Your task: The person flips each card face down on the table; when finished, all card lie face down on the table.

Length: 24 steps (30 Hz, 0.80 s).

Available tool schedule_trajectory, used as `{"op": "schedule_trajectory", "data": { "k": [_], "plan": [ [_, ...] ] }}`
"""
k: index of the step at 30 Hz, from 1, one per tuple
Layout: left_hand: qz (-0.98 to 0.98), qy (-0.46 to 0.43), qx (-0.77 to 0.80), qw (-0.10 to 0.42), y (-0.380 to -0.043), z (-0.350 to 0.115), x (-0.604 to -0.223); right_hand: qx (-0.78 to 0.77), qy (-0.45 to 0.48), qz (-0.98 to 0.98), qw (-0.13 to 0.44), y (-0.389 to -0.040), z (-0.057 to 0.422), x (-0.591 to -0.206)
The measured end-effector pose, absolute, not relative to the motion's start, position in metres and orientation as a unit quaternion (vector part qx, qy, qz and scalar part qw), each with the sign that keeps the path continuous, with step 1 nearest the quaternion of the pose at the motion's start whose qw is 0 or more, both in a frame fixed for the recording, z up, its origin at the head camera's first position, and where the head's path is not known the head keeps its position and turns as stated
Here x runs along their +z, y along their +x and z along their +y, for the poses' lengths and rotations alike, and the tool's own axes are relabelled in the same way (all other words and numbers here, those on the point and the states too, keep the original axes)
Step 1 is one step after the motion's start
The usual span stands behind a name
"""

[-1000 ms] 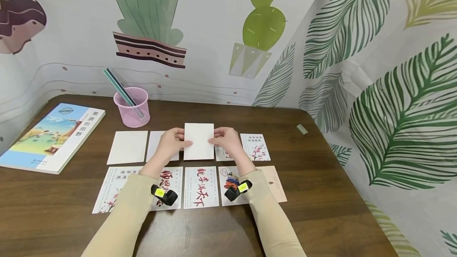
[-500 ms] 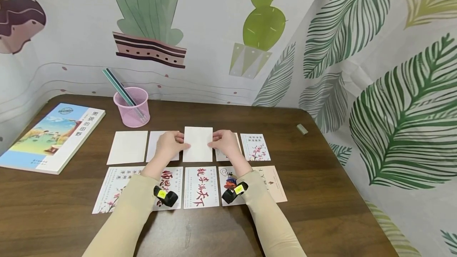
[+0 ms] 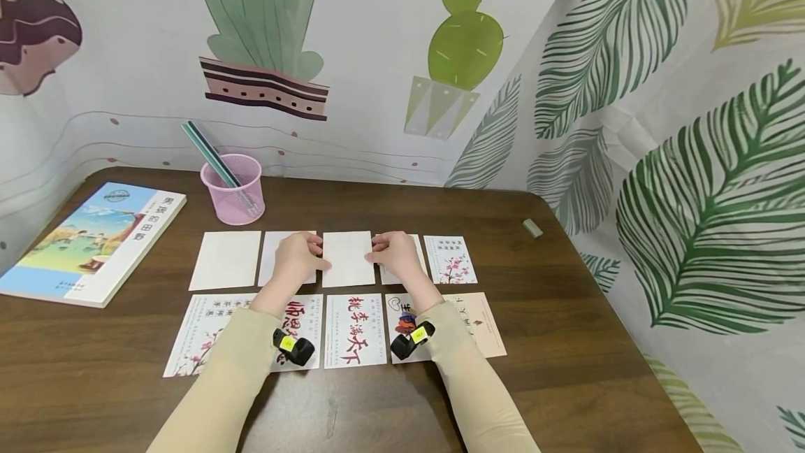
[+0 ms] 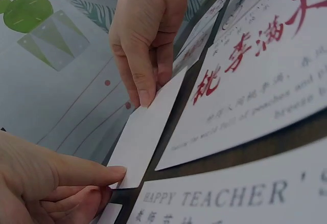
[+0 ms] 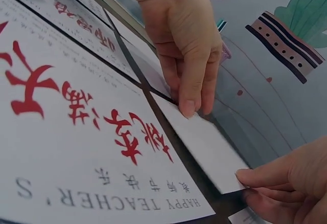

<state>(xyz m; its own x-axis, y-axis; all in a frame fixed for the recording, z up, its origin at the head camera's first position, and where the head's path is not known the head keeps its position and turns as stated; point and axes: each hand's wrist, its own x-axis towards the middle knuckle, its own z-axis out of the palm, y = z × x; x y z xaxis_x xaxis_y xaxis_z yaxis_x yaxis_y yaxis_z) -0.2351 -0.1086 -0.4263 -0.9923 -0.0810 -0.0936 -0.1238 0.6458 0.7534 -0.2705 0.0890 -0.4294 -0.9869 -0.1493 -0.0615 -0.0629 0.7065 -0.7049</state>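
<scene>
Your left hand pinches the left edge of the plain white card, and your right hand pinches its right edge. Both your thumbs lie on top of the card, and your other fingers tuck round its sides. The card is in the middle of the back row, right behind the card with big red writing. I can't tell if it lies flat on the brown table. A cream blank card sits at the left end of that row, and a card with pink flowers at the right end. Behind the row, to the left, a pink cup holds pencils. A book lies left of the cup.
</scene>
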Motion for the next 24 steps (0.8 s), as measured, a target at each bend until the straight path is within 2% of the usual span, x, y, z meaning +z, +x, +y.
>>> {"op": "schedule_trajectory", "data": {
  "k": [7, 24],
  "plan": [
    [0.906, -0.052, 0.42, 0.026, -0.234, -0.1089, -0.4278, -0.375, -0.058, 0.924, 0.041, -0.2698, 0.0859, -0.4303],
    [0.897, -0.045, 0.439, 0.018, -0.2348, -0.1045, -0.4281, -0.389, -0.055, 0.918, 0.046, -0.2655, 0.0928, -0.4216]
  ]
}}
